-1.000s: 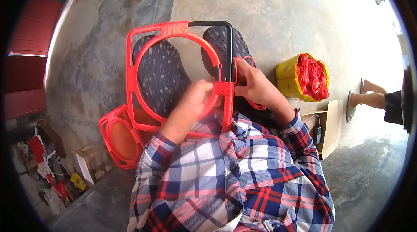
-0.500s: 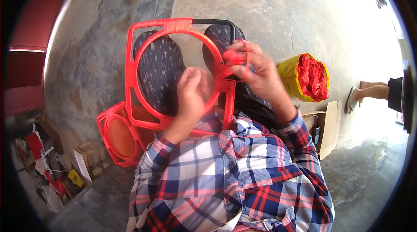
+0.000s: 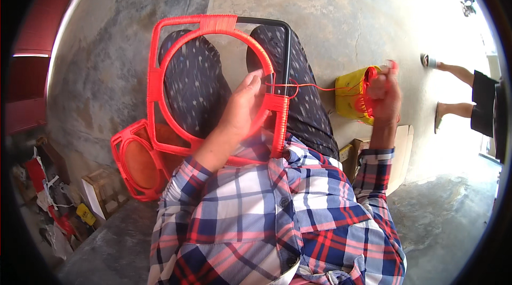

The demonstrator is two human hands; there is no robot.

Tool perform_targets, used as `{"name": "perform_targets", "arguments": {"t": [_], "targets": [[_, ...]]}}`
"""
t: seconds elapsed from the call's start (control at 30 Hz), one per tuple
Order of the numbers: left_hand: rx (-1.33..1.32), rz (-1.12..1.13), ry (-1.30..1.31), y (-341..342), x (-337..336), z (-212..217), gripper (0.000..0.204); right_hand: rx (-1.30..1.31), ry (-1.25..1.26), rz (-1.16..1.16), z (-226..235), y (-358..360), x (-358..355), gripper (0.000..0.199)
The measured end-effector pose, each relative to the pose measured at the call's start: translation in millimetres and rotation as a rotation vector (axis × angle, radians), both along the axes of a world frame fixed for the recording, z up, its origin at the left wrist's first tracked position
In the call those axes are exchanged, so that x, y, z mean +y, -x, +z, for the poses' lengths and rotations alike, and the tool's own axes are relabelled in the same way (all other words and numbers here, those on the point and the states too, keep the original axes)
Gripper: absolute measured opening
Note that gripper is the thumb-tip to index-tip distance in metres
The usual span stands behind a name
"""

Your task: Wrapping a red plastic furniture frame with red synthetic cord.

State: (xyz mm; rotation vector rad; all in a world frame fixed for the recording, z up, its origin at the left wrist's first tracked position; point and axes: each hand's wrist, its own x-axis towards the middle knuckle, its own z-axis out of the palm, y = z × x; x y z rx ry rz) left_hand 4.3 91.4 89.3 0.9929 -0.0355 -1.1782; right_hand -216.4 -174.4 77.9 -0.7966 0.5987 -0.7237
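Note:
Across my lap lies a square frame [image 3: 154, 85] with a round ring inside it, mostly wrapped in red cord. Its upper right stretch is a bare black bar [image 3: 288, 53]. My left hand [image 3: 241, 106] is closed on the ring's right side, thumb up; its other fingers are partly hidden. From the joint by that bar a red cord [image 3: 316, 87] runs right, with a small loose loop beside the bar. My right hand [image 3: 385, 95], slightly blurred, is closed on the red cord in front of a yellow container [image 3: 348, 90] of red cord.
A smaller red frame with a round centre [image 3: 118, 154] leans at my left. Behind my right forearm stands an open cardboard box [image 3: 404, 151]. A wooden crate [image 3: 104, 191] and scraps lie at lower left. Another person's legs [image 3: 457, 109] show at the right.
My right hand has moved right, away from the frame, and the cord now stretches out behind it. The left hand has closed in on the ring. The other person's legs have spread apart.

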Motion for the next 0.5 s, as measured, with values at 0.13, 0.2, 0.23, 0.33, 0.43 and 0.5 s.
{"name": "perform_targets", "arguments": {"t": [0.13, 0.2, 0.23, 0.33, 0.43, 0.5], "targets": [[0.065, -0.034, 0.062, 1, 2, -4, 0.038, 0.515, 0.241, 0.527, 15, -63, 85, 0.031], [0.071, -0.024, 0.046, 1, 3, -7, 0.035, 0.628, 0.637, 0.726, 7, -71, 95, 0.028], [0.086, -0.032, 0.077, 0, 4, -11, 0.033, 0.542, 0.601, 0.609, 4, -69, 97, 0.026], [0.14, -0.008, 0.084, 0, 5, -13, 0.025, 0.493, 0.464, 0.471, 3, -55, 81, 0.027], [0.141, -0.023, 0.04, -6, 7, -17, 0.017, 0.465, 0.287, 0.47, 3, -32, 69, 0.012], [0.109, -0.067, 0.017, -10, 6, -17, 0.015, 0.447, 0.243, 0.49, 3, -26, 78, 0.013]]}}
